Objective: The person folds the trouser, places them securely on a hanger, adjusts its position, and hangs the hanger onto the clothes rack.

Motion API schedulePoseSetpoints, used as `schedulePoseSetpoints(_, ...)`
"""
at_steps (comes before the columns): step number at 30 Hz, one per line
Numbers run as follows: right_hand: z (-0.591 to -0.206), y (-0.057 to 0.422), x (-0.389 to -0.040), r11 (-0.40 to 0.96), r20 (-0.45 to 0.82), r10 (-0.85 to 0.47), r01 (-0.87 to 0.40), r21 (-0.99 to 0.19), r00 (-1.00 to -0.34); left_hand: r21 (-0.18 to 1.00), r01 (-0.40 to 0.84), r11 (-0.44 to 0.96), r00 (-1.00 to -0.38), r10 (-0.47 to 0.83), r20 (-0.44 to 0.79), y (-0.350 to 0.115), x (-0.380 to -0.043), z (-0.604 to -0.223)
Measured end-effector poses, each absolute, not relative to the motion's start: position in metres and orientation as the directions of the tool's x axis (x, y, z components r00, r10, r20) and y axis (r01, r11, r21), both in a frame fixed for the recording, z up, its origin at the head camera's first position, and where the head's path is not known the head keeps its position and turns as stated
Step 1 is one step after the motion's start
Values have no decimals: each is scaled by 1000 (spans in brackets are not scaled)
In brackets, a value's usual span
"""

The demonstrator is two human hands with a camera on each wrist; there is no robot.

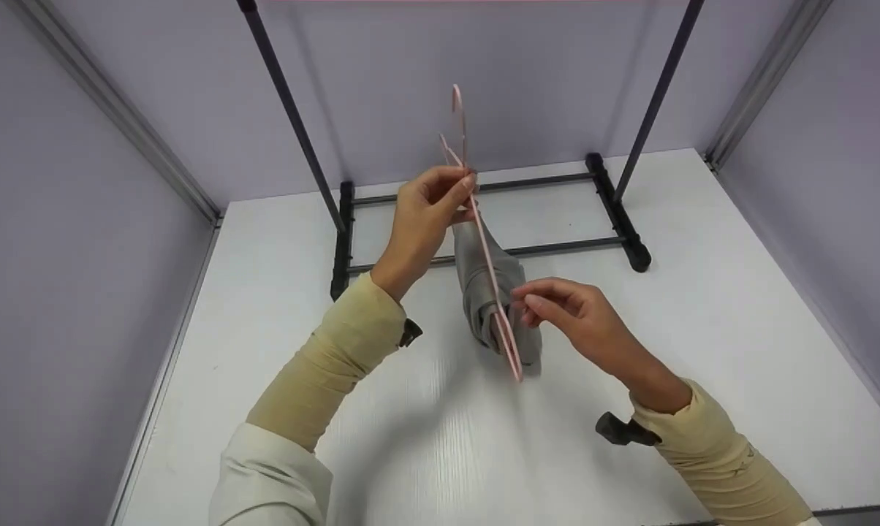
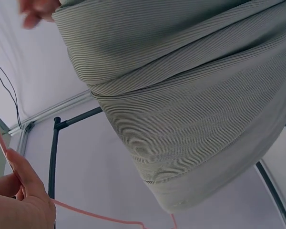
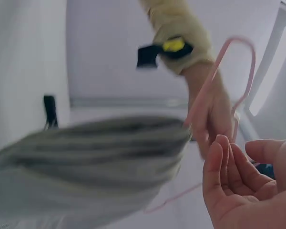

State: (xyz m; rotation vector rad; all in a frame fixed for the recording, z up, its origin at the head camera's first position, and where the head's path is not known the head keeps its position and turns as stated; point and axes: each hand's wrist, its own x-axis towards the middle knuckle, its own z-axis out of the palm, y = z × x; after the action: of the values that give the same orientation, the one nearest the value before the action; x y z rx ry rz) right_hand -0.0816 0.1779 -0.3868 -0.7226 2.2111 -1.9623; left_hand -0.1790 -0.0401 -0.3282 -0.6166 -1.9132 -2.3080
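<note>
My left hand (image 1: 425,219) pinches a thin pink clothes hanger (image 1: 486,252) below its hook, which points up and away. From the hanger hangs a piece of grey, finely ribbed cloth (image 1: 471,267), folded over; its exact kind cannot be told. In the left wrist view the cloth (image 2: 190,124) fills much of the picture. My right hand (image 1: 586,321) is just right of the hanger's near end and the cloth, fingers bent loosely. In the right wrist view a gap shows between its thumb and fingers, with nothing held, and the hanger's near end (image 3: 250,71) rises beyond.
A black rack stands behind on the white table (image 1: 279,365), with a left post (image 1: 294,117), a right post (image 1: 659,102) and a base with two crossbars (image 1: 564,247). Pale panels (image 1: 67,256) enclose the table at the left, back and right.
</note>
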Motion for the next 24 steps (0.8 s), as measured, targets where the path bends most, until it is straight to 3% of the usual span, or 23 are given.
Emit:
schedulePoseSetpoints(7,-373,154,-73,-21,186,-472,-199,-980,-862,932,327,-157,-914,198,354,-42,-182,-318)
schedulePoseSetpoints(17,-364,141,-77,-133,-21,-540,110,-985,-841,943,307,-125,-923,203,327,-42,-191,-303)
schedulePoseSetpoints(24,-356,139,-78,-221,9,-620,164,-961,-784,946,301,-118,-923,214,320,-40,-198,-286)
